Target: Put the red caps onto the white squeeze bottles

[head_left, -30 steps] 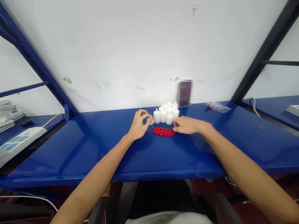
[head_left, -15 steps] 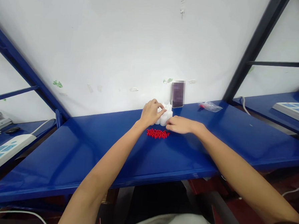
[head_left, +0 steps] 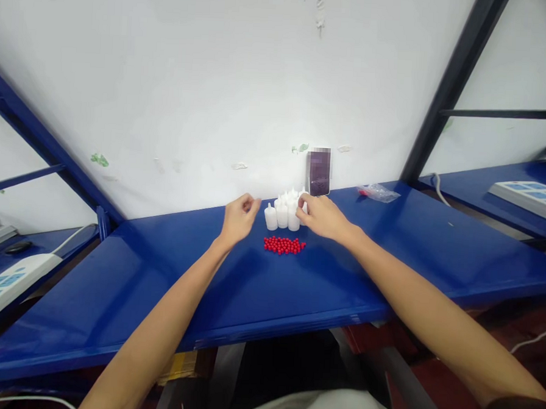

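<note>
Several white plastic bottles with narrow pointed tips (head_left: 282,216) stand upright in a tight cluster toward the back of the blue table. My right hand (head_left: 326,217) is at the cluster's right end, thumb and forefinger curled round a white bottle that they partly cover. Just left of the bottles, and apart from them, my left hand (head_left: 239,218) hovers with thumb and fingers curled together; anything between the fingertips is too small to make out. In front of the bottles a patch of small red beads (head_left: 283,245) lies loose on the tabletop.
A dark phone (head_left: 319,171) leans against the white wall behind the bottles. To its right lies a clear plastic bag (head_left: 380,193) with something red inside. Power strips rest on the side tables, one on the left (head_left: 10,285) and one on the right (head_left: 536,199).
My left hand has drawn away to the left from the bottles, uncovering more of them. My right hand has risen from low beside the front bottles to the cluster's right end.
</note>
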{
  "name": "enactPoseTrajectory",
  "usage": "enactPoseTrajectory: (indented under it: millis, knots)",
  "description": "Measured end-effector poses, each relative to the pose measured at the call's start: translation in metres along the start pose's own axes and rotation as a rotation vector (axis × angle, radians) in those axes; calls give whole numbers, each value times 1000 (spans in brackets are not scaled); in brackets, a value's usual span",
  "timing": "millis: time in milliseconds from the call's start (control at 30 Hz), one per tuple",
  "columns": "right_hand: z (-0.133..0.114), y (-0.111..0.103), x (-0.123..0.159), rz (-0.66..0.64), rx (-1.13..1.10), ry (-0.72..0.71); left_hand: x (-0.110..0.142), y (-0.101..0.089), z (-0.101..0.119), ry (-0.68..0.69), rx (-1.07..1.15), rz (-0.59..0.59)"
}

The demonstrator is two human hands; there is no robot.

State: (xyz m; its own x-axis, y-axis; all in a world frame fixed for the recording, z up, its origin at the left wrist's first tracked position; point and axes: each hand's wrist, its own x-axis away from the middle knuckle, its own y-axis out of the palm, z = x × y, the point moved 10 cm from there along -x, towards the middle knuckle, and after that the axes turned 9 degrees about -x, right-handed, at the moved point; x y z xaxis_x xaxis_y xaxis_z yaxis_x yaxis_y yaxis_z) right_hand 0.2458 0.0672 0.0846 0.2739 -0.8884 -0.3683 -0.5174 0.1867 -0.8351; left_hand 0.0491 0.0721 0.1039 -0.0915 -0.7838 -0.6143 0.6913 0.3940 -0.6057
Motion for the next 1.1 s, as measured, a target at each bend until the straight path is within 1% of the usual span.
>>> enactPoseTrajectory:
  millis: [67,133,167,233,333,467,600,667,800,867,967,1100]
  knots:
    - [0,2,0,33,-58,21,10,-14,-25,-62,58,22]
    - [2,10,0,36,-95,38,17,-25,-46,-112,105,39]
    - [3,13,-1,39,-113,46,20,-30,-55,-138,125,52]
    - [6,20,-2,49,-158,57,24,-34,-63,-157,164,60]
    - [7,24,-3,64,-197,50,29,-28,-59,-124,134,4]
    - [-1,23,-1,59,-170,15,36,-7,-53,-104,-49,-143]
    - [-5,20,3,56,-139,22,41,5,-51,-82,-155,-201]
    - [-4,21,4,45,-132,33,43,9,-46,-33,-174,-236]
    - [2,26,4,3,-84,80,49,21,-25,136,-237,-344]
    - [4,28,3,-4,-67,83,52,26,-18,193,-274,-378]
    - [-1,28,2,6,-67,42,54,32,-12,233,-292,-405]
    - [-10,31,3,-23,-99,-9,59,40,-13,222,-276,-478]
